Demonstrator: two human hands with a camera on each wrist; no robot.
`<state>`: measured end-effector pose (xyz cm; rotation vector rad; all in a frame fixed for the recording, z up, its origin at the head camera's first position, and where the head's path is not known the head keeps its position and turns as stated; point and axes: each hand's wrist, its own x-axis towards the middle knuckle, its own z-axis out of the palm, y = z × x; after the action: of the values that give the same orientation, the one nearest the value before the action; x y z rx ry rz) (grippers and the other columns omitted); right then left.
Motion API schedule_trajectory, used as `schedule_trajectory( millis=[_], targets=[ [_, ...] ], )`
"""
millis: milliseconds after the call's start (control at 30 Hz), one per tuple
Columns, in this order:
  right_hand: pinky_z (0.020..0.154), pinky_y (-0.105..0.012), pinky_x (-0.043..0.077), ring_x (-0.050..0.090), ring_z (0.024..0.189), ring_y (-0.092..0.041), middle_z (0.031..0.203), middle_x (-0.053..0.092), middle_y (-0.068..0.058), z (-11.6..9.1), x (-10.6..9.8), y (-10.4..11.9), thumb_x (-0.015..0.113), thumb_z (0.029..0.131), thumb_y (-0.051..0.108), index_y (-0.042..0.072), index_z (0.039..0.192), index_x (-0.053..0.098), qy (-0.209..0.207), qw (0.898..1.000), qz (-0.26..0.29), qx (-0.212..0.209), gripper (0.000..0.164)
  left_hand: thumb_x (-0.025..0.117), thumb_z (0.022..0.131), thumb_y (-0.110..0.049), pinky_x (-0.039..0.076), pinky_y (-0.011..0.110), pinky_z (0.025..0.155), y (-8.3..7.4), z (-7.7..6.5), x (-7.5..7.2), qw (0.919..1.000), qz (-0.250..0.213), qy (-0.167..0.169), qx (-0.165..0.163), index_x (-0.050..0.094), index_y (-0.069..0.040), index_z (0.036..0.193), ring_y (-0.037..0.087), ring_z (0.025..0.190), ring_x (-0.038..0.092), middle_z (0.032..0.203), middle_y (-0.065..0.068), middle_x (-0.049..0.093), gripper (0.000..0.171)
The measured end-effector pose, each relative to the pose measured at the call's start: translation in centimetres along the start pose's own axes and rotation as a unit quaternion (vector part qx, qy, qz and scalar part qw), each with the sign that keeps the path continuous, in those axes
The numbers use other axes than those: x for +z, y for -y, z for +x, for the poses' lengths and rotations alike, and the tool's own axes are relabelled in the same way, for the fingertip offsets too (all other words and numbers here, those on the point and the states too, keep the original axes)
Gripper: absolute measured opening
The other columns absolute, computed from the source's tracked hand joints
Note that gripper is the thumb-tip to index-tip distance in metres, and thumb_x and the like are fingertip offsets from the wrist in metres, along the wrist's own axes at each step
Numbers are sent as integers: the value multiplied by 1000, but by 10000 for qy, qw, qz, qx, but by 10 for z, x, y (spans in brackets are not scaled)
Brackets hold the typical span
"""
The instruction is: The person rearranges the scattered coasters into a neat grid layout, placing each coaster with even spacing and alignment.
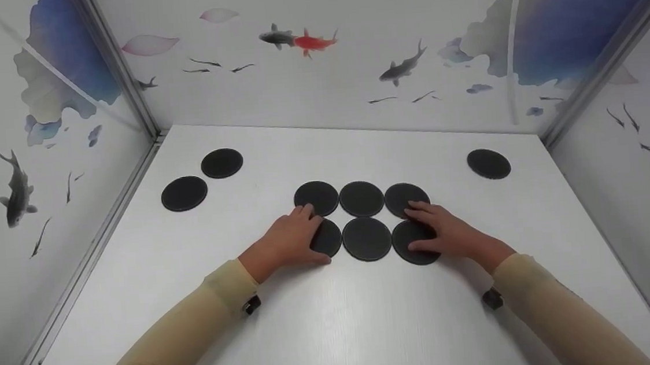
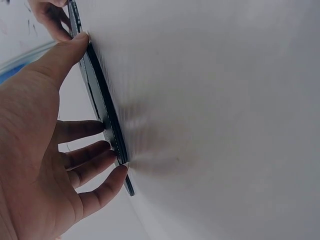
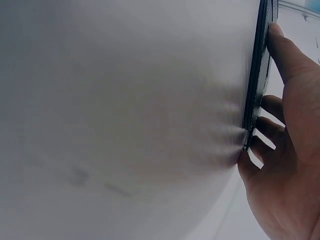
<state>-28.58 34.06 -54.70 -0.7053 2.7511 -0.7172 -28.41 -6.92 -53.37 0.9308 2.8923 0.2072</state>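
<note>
Black round coasters form two touching rows of three on the white table. My left hand (image 1: 290, 240) spans the left end, thumb at the near edge of the front left coaster (image 1: 329, 240) and fingertips by the back left coaster (image 1: 315, 196). At the other end, my right hand (image 1: 448, 234) lies partly over the front right coaster (image 1: 403, 233), its fingers reaching onto the back right coaster (image 1: 400, 197). Between them sit the front middle coaster (image 1: 367, 239) and back middle coaster (image 1: 361, 199). The left wrist view shows the left thumb (image 2: 75, 47) against a coaster's edge.
Two more coasters lie at the back left, a nearer coaster (image 1: 184, 193) and a farther coaster (image 1: 222, 163). Another coaster (image 1: 489, 164) is at the back right. White panels with painted fish surround the table (image 1: 360, 330) on three sides.
</note>
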Motion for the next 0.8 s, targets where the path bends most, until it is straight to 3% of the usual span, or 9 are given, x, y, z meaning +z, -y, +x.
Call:
schedule_trajectory(
  millis=[267,500,667,800],
  targets=[
    [129,-64,29,27,164,-44,179,32,-14,2,-1,-3,86,96,52,9,168,48,-35,10000,1,-38,92,83,88,-69,57,50,101,2,1,-3,10000,-80,-20,38,60,-3,152,33,131,53,146,19,53,95],
    [129,-65,30,27,164,-44,179,31,-13,2,-1,-3,85,96,56,11,168,48,-45,10000,18,33,93,81,94,-64,58,50,97,12,-3,-11,9982,-320,-510,54,64,-5,146,29,120,58,136,14,58,81],
    [129,-65,29,26,165,-44,179,31,-13,2,0,-4,84,96,56,12,169,47,-41,10000,-53,56,92,80,100,-53,58,52,101,38,-9,-20,9928,-530,-1016,-356,66,-5,145,32,125,61,139,16,61,68],
    [129,-64,30,26,165,-44,179,30,-13,2,2,-5,84,97,55,12,169,46,9,9999,-109,76,92,78,102,-46,57,55,103,76,-15,-28,9855,-755,-1287,-812,65,-4,145,36,130,61,141,17,60,62]
  ],
)
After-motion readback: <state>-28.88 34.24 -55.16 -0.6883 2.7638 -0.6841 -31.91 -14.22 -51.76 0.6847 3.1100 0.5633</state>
